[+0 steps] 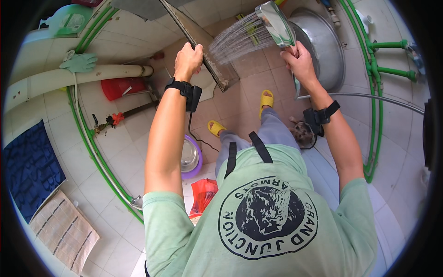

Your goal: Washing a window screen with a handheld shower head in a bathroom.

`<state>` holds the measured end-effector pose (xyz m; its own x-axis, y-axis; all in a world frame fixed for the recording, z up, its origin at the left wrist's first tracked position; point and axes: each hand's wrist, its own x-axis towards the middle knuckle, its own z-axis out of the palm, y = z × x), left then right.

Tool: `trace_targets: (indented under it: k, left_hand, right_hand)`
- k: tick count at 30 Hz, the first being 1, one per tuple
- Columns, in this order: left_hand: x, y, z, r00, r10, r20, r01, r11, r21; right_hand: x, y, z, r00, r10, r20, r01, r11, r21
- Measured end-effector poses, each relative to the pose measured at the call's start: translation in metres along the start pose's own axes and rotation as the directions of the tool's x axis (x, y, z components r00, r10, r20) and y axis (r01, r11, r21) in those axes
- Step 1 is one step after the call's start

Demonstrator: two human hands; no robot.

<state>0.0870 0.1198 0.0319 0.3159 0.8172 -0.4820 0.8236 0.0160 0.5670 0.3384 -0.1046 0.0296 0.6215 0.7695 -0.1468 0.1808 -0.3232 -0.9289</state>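
My left hand (188, 61) grips the dark edge of a flat rectangular panel (193, 33), held tilted above the floor; its material cannot be told, and part of it runs out at the top. In my right hand (300, 64) is the handle of a chrome shower head (275, 24). Water (238, 38) sprays from it leftward, towards the panel's lower face. A metal hose (373, 98) runs off to the right from below my right hand. Behind the shower head a large metal basin (327, 48) leans by the wall.
Green pipes (375, 90) run along the right wall, more on the left. A thick white pipe (114, 71) carries a rubber glove (81, 62). A red bucket (123, 88), a purple-rimmed basin (198, 155) and a red plastic bag (203, 195) lie left of my legs. Tiled floor (235, 93) surrounds my yellow slippers (266, 100).
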Motion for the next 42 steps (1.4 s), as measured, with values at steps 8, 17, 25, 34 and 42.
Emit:
trace_targets:
  k: [8,17,25,34,42]
  left_hand:
    - [0.004,0.008,-0.015,0.984,0.135,-0.115,-0.121,0.986,0.119]
    - [0.004,0.038,-0.033,0.988,0.148,-0.038,-0.147,0.989,0.022]
    - [0.014,0.018,-0.037,0.997,0.066,0.042,-0.068,0.997,0.032]
    - [-0.003,-0.004,-0.028,0.993,0.078,0.087,-0.064,0.986,-0.153]
    - [-0.023,-0.041,-0.023,0.991,0.014,0.130,0.023,0.961,-0.277]
  right_hand:
    - [0.013,-0.012,0.002,0.995,-0.098,0.007,0.098,0.992,-0.081]
    - [0.018,-0.008,-0.007,0.999,-0.050,0.009,0.050,0.997,0.067]
    - [0.014,-0.021,-0.010,0.997,-0.038,0.068,0.032,0.996,0.088]
    - [0.016,-0.034,0.001,0.996,-0.038,0.083,0.020,0.979,0.205]
    - [0.014,-0.047,0.015,0.992,-0.071,0.102,0.044,0.968,0.248]
